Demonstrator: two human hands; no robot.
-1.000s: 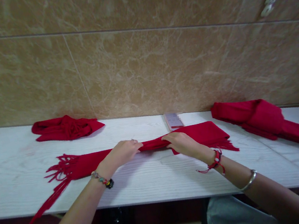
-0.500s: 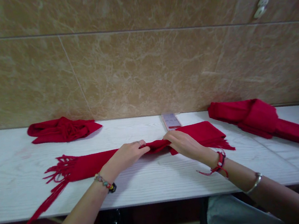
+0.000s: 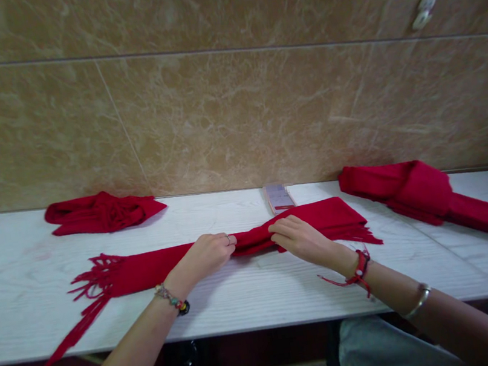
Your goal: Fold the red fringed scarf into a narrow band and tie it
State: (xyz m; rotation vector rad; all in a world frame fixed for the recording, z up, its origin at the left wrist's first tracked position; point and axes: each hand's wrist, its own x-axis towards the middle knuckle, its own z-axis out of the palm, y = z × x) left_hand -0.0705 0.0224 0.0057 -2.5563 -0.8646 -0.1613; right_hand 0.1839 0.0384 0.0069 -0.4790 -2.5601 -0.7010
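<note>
A long red scarf [image 3: 155, 266] with fringed ends lies lengthwise across the white table, gathered into folds at its middle. My left hand [image 3: 211, 254] is closed on the gathered part, a ring on one finger. On the right of the folds, my right hand [image 3: 298, 237] pinches the cloth, fingers bent over it. Fringe spreads from the scarf's left end, and one long strand hangs over the table's front edge. The right end is wider and flat, its fringe towards the right. My fingertips are partly hidden by the hands and cloth.
Behind the scarf lies a phone [image 3: 280, 198] with its screen lit. A folded red scarf [image 3: 102, 213] rests at the back left, another red scarf [image 3: 410, 189] at the right. A marbled tile wall [image 3: 233, 111] borders the back of the white table [image 3: 253, 304].
My hands have drawn slightly apart along the scarf's middle, the left one a little leftward. More of the folded cloth shows between them, lying flatter.
</note>
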